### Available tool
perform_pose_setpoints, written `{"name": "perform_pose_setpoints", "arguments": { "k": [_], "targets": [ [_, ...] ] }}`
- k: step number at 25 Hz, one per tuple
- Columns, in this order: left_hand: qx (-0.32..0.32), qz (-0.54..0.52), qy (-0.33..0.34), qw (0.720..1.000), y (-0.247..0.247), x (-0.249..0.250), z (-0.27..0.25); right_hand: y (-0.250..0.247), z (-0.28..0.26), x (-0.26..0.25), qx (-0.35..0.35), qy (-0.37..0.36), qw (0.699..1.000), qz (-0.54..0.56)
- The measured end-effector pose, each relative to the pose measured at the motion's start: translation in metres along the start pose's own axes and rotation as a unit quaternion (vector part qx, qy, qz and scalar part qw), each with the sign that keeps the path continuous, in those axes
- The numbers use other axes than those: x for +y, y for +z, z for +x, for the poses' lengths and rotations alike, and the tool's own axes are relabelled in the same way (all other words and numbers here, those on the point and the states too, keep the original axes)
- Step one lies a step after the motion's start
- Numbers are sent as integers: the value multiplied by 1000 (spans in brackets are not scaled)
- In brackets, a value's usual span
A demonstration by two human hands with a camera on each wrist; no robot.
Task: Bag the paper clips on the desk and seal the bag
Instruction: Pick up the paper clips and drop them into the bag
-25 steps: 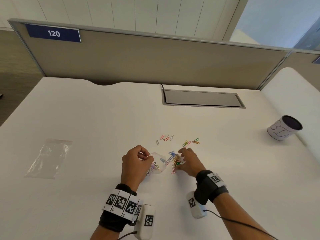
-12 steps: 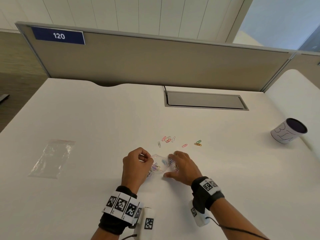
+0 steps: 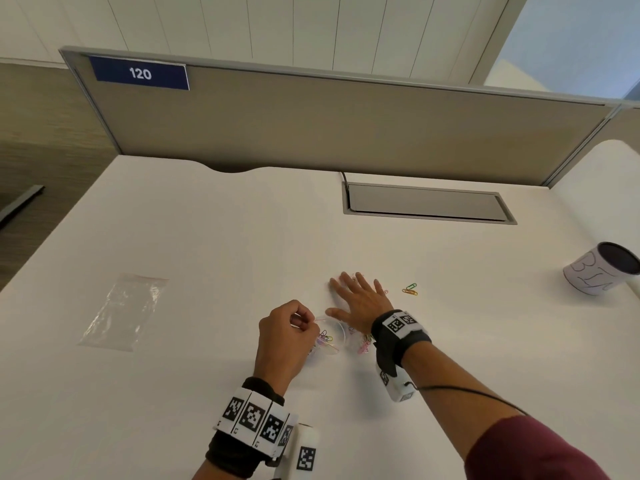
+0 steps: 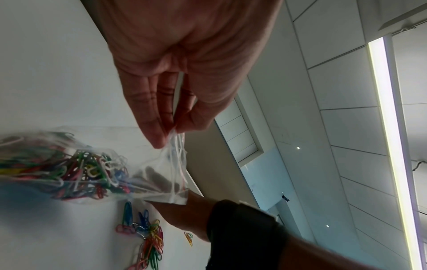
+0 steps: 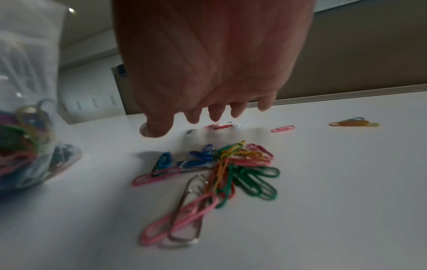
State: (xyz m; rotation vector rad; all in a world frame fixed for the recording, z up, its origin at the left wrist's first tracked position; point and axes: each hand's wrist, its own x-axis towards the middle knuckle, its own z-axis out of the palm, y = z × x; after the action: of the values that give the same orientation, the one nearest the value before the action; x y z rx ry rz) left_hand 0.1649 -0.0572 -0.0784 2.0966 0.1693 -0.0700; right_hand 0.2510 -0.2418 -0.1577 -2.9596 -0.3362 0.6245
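Observation:
My left hand (image 3: 289,332) pinches the rim of a small clear zip bag (image 3: 329,339) (image 4: 161,180) that lies on the white desk (image 3: 207,237) with coloured paper clips inside (image 4: 76,173). My right hand (image 3: 358,299) is spread flat with straight fingers, reaching forward over a few loose clips (image 5: 223,126) farther up the desk. A heap of loose coloured clips (image 5: 221,168) (image 3: 363,344) lies under the right wrist, beside the bag's mouth. A green and orange pair of clips (image 3: 410,290) lies to the right of the hand.
A second, empty clear bag (image 3: 123,311) lies flat at the left. A white cup with a dark inside (image 3: 602,268) stands at the right edge. A grey cable hatch (image 3: 426,204) sits behind, below the beige partition (image 3: 346,126).
My right hand left the bag's mouth and stretched forward, fingers spread, over the farther clips. A heap of clips now lies beside the bag. The left hand kept its pinch.

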Motion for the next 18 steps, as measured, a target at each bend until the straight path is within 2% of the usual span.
{"name": "perform_pose_setpoints", "arguments": {
  "k": [2,4,7,9,10,12,14,16,18],
  "targets": [
    [-1,-2,2,1000,0,-1,0,3,-3,3,-19,10,1000,2],
    [1,-2,2,1000,-1,0,1,7,-20,2,-5,7,1000,28],
    [8,-6,5,1000,-1,-1,4,15,-52,10,97,0,993,70],
    [8,-8,5,1000,0,-1,5,17,-64,30,166,51,976,133],
    [7,-8,2,1000,0,-2,4,17,-65,43,177,86,968,159],
    [5,-8,-3,1000,0,-2,3,14,-60,67,149,153,959,187],
    [5,-8,-6,1000,1,-3,2,13,-53,80,109,191,955,197],
    [4,-9,-12,1000,1,-3,2,16,-49,76,90,191,960,186],
    [6,-8,-17,1000,2,-4,3,24,-51,61,82,151,973,157]
  ]
}}
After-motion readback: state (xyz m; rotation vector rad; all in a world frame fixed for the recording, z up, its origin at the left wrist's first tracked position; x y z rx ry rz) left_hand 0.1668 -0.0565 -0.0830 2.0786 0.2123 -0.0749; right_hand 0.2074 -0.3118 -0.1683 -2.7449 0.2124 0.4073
